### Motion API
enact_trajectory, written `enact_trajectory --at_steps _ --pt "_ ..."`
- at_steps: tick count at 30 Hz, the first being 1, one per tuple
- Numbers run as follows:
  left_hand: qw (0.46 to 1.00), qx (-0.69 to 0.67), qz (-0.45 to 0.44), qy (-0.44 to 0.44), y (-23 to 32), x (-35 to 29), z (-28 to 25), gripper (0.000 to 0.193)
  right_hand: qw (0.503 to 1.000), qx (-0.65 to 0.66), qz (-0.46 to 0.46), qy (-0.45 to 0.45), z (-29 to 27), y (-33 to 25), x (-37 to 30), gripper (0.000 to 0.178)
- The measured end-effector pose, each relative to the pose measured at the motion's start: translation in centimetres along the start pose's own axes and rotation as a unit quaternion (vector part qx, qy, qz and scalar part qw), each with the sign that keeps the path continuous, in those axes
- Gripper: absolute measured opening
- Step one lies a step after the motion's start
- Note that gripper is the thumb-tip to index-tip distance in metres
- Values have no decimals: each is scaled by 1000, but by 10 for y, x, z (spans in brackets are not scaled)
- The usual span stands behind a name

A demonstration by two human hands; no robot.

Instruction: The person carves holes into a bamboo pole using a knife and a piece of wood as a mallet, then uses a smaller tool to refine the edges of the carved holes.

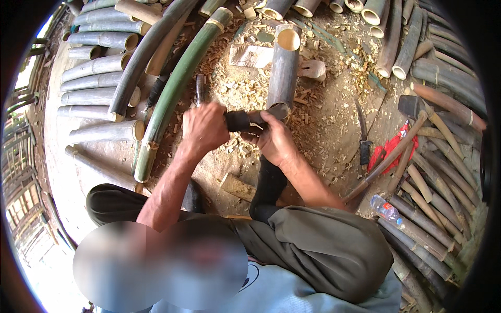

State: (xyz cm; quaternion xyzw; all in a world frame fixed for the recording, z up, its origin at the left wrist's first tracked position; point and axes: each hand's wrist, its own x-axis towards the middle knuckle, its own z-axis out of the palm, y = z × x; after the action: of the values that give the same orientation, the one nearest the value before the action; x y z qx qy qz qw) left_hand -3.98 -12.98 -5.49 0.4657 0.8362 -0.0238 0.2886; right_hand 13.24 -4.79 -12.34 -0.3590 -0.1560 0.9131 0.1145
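A grey bamboo tube (284, 73) lies pointing away from me, its pale cut end at the far side. At its near end, my left hand (205, 128) is closed in a fist on a dark tool (238, 121) whose thick black part sticks out to the right. A dark rod end (200, 89) shows just beyond the fist; I cannot tell whether it belongs to the same tool. My right hand (275, 140) is closed round the dark tool's right end, thumb on top against the tube's near end. Its other fingers curl underneath, partly hidden.
Wood shavings (229, 88) cover the floor. A long green bamboo pole (180, 99) lies left of my hands, with stacked bamboo tubes (102, 68) beyond. To the right are a knife (364, 135), a red cloth (394, 148), a mallet (412, 107) and a plastic bottle (386, 208).
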Motion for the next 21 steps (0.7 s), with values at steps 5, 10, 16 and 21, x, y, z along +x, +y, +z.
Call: enact_trajectory --at_steps 5,10,16,21 --pt "980 141 124 -60 67 -5 -58 27 992 126 17 20 32 -13 -30 36" --pt "881 -9 359 -309 77 -40 -47 52 991 -98 31 81 -45 3 -78 36" --pt "874 -25 485 18 175 17 37 83 600 -762 -136 201 -176 -57 -48 38" --pt "915 -182 346 97 179 50 54 94 353 -919 -152 89 -84 -144 -48 42"
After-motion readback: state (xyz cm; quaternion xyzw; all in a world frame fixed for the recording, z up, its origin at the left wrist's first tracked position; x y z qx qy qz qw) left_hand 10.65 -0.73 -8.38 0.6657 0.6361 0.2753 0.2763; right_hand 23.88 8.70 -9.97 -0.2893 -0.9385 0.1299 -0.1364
